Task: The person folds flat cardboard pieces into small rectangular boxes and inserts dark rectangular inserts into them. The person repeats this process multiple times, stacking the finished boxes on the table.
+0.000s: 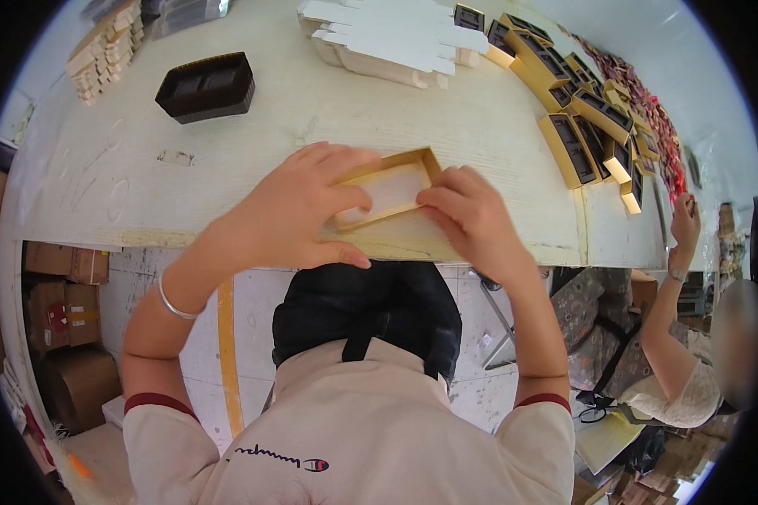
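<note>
We see a shallow rectangular gold cardboard box (393,187) (open side upward) near the edge of a white flat-topped table (253,151); the bare right hand (473,209) pinches its right end, the bare left hand (310,198), thumb spread wide, overlaps its left.

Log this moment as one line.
gold box: open-topped, pale inside | left hand: at its left end | right hand: gripping its right end | black tray: apart, farther left
</note>
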`<control>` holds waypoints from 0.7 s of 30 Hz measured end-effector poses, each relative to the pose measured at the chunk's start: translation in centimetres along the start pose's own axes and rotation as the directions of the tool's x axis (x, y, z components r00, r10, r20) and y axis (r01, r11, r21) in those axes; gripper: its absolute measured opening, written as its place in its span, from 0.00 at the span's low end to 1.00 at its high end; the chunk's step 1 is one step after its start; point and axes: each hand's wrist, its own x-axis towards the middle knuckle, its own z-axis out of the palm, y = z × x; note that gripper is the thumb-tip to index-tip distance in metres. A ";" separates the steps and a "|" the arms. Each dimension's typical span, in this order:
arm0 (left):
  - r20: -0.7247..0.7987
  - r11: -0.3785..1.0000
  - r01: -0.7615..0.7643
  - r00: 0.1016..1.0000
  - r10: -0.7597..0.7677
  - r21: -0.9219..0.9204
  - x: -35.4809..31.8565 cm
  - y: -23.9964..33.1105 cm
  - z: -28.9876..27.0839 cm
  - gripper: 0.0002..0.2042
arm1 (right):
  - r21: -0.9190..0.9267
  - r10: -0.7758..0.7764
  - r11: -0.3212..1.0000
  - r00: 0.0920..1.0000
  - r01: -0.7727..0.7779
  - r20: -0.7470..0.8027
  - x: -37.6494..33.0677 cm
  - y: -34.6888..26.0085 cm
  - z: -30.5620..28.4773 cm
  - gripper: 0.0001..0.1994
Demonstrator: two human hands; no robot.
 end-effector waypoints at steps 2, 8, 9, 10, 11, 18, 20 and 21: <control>-0.116 0.990 0.129 0.984 -0.134 -0.052 -0.2 0.7 1.3 0.25 | 0.119 -0.023 0.993 1.000 0.020 0.020 -0.5 -0.1 1.2 0.17; 0.077 0.932 0.262 0.965 -0.251 -0.250 -1.3 -0.2 0.9 0.33 | 0.317 0.148 0.928 0.974 -0.197 0.172 0.5 -0.3 -0.7 0.37; 0.090 0.931 0.269 0.963 -0.255 -0.246 -1.2 -0.5 0.8 0.33 | 0.388 0.147 0.892 0.960 -0.234 0.240 0.7 0.3 -0.6 0.37; 0.103 0.930 0.277 0.960 -0.259 -0.241 -1.2 -0.7 0.8 0.33 | 0.470 0.088 0.847 0.937 -0.249 0.339 1.0 0.7 -0.5 0.37; 0.116 0.929 0.286 0.957 -0.265 -0.236 -1.2 -0.9 0.8 0.34 | 0.457 0.096 0.853 0.937 -0.251 0.336 1.0 0.7 -0.4 0.36; -0.221 0.966 0.245 0.950 -0.222 0.086 -3.4 -0.5 2.1 0.34 | 0.325 0.112 0.920 0.943 -0.218 0.313 0.8 -0.1 0.2 0.35; -0.248 0.952 0.288 0.934 -0.256 0.099 -4.2 -0.6 3.1 0.35 | 0.253 0.136 0.942 0.939 -0.222 0.316 1.1 -1.0 0.8 0.38; -0.256 0.951 0.293 0.931 -0.260 0.097 -4.3 -0.7 3.5 0.35 | 0.287 0.166 0.917 0.918 -0.278 0.359 1.7 -1.5 0.4 0.38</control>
